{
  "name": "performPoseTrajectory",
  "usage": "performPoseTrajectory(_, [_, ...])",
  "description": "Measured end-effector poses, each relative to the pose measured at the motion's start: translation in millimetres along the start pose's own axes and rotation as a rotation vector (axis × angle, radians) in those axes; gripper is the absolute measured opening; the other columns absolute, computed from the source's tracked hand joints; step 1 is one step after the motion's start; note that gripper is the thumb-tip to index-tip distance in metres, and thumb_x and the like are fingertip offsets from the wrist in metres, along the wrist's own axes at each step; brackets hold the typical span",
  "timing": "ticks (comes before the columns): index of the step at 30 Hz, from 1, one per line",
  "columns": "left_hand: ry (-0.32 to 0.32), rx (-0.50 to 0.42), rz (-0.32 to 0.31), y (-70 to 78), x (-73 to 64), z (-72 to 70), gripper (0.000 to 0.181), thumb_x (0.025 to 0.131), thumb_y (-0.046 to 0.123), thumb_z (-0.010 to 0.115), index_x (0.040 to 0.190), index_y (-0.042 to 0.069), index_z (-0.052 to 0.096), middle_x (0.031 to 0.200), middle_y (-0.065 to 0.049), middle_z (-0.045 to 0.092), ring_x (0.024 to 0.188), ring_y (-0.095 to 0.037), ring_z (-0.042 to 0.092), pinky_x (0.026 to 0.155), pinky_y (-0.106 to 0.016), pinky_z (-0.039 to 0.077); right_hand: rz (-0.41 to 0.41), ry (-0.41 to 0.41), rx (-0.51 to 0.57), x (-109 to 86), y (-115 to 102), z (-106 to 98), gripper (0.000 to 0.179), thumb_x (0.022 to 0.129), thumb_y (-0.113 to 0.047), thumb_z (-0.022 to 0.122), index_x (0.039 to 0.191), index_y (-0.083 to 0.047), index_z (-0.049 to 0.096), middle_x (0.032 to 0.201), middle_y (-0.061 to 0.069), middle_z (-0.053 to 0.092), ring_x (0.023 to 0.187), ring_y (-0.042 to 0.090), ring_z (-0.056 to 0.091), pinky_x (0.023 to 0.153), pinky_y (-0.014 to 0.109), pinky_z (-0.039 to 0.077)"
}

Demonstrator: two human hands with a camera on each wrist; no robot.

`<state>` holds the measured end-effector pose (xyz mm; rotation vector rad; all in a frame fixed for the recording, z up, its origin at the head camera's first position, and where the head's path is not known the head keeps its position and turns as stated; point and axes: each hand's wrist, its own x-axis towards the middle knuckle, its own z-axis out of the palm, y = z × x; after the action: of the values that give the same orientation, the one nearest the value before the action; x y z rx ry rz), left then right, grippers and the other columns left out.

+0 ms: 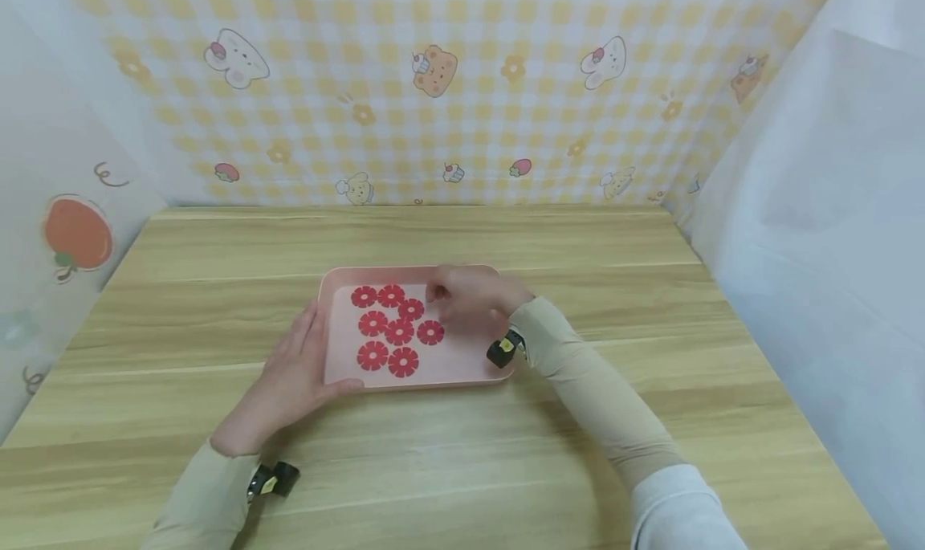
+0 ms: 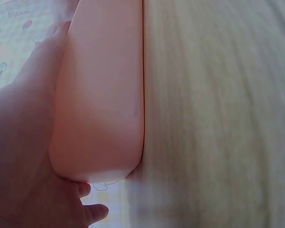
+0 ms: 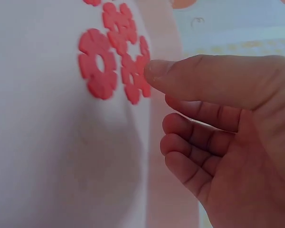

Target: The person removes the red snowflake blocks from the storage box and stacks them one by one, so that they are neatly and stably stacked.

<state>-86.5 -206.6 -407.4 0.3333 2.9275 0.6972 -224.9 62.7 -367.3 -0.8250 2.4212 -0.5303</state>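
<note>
A shallow pink tray (image 1: pixel 462 365) holds several red, notched, flower-shaped plastic discs (image 1: pixel 372 356), lying flat mostly in its left half. My left hand (image 1: pixel 292 369) grips the tray's near left corner, its thumb along the front rim and its fingers along the left side. In the left wrist view the pink outer wall (image 2: pixel 102 95) fills the space beside the palm. Over the tray's right half hangs my right hand (image 1: pixel 470 297), blurred, with fingers loosely bent. From the right wrist, its thumb tip overlaps a red disc (image 3: pixel 131 83); nothing shows between thumb and fingers.
The tray stands on a wood-grain table (image 1: pixel 405 462). Behind it rises a yellow checked cloth (image 1: pixel 477 116) with cartoon prints. A white sheet (image 1: pixel 817 213) hangs on the right, and a pale printed panel (image 1: pixel 65 156) on the left.
</note>
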Motion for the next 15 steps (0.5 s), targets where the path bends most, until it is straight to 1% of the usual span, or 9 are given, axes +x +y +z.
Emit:
performPoseTrajectory(4, [0.005, 0.005, 0.002, 0.2, 0.0, 0.8, 0.124, 0.072, 0.061, 0.073, 0.15, -0.006, 0.003, 0.157, -0.029, 0.004, 0.143, -0.047, 0.008, 0.109, -0.069, 0.017, -0.069, -0.025, -0.036, 6.4, -1, 7, 0.018, 0.082, -0.013, 0.072, 0.097, -0.02, 0.065, 0.095, -0.005, 0.061, 0.091, 0.015, 0.054, 0.081, 0.029, 0.046])
performPoseTrajectory(7, [0.01, 0.004, 0.003, 0.3, 0.2, 1.4, 0.124, 0.071, 0.061, 0.073, 0.15, -0.006, 0.004, 0.157, -0.029, 0.005, 0.143, -0.047, 0.009, 0.108, -0.069, 0.018, -0.11, -0.061, -0.062, 8.7, -2, 10, 0.013, 0.081, -0.011, 0.074, 0.09, -0.019, 0.068, 0.092, -0.005, 0.061, 0.089, 0.015, 0.053, 0.08, 0.026, 0.046])
performPoseTrajectory(10, [0.012, 0.002, 0.0, 0.2, 0.2, 1.7, 0.124, 0.071, 0.06, 0.074, 0.15, -0.006, 0.004, 0.157, -0.028, 0.006, 0.143, -0.046, 0.009, 0.108, -0.07, 0.018, -0.128, -0.085, -0.092, 9.7, -3, 11, 0.011, 0.081, -0.013, 0.075, 0.088, -0.019, 0.069, 0.091, -0.005, 0.061, 0.089, 0.014, 0.053, 0.08, 0.025, 0.047])
performPoseTrajectory(15, [0.005, -0.003, -0.008, -0.1, -0.3, 1.6, 0.125, 0.071, 0.061, 0.073, 0.15, -0.005, 0.003, 0.157, -0.028, 0.004, 0.143, -0.046, 0.008, 0.108, -0.069, 0.017, -0.111, -0.086, -0.1, 10.9, -3, 13, 0.012, 0.081, -0.016, 0.076, 0.092, -0.018, 0.07, 0.092, -0.005, 0.062, 0.089, 0.014, 0.053, 0.081, 0.024, 0.048])
